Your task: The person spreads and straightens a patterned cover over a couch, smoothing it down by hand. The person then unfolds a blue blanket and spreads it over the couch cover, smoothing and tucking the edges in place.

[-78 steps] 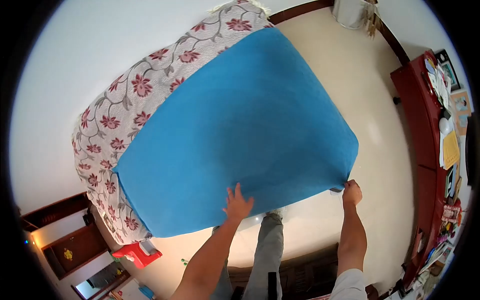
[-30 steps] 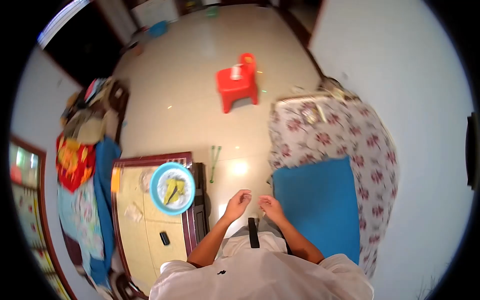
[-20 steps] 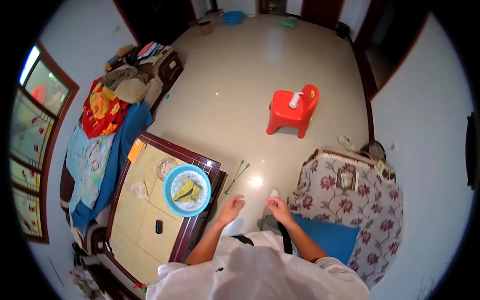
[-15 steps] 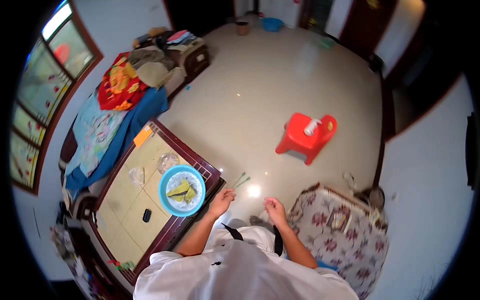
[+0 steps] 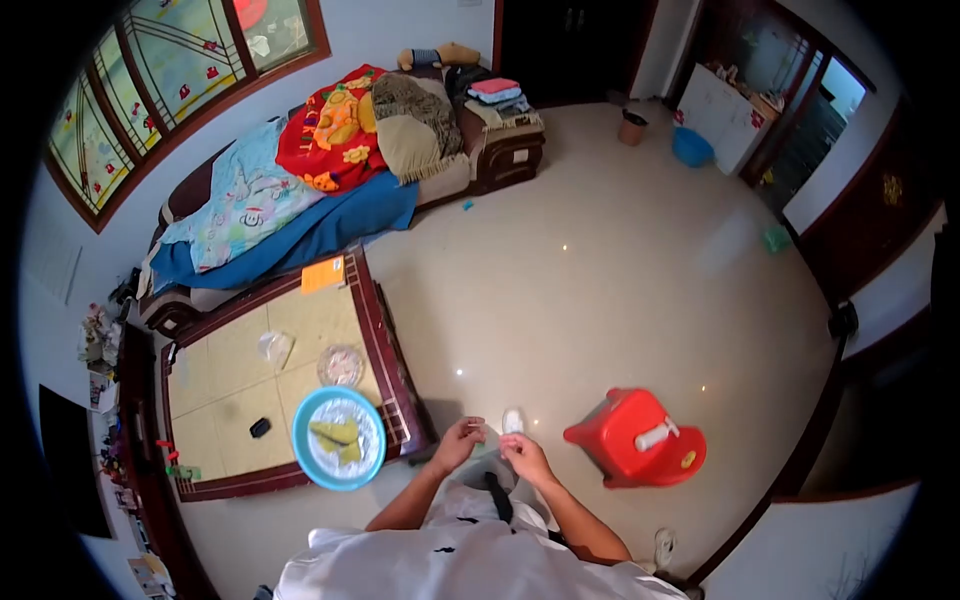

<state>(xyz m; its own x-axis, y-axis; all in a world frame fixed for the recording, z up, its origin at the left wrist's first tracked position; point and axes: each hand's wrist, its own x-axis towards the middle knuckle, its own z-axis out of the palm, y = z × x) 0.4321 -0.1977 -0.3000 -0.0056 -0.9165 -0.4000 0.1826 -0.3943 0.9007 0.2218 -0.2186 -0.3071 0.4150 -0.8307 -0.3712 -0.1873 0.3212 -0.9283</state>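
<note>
My left hand (image 5: 459, 444) is raised in front of my body with its fingers apart and nothing in it. Close beside it, my right hand (image 5: 524, 456) has its fingers curled loosely, and nothing shows in them. To the left, a light blue basin (image 5: 301, 447) stands on the corner of the low table (image 5: 225, 441); yellow-green cloths (image 5: 338, 433) lie in its foamy water. On the right, a white bottle (image 5: 656, 435) rests on a red child's chair (image 5: 622, 420).
A round clear dish (image 5: 341, 366), an orange packet (image 5: 323, 274) and a small black object (image 5: 260, 428) are on the table. Behind it stands a sofa (image 5: 500, 156) with blankets (image 5: 335, 130). A blue tub (image 5: 692, 147) is at the back right.
The view has turned left and away from the blue-covered, flowered bed. The sofa and table now show more fully, and the red chair appears nearer. My hands have left the blue cover and come closer together.
</note>
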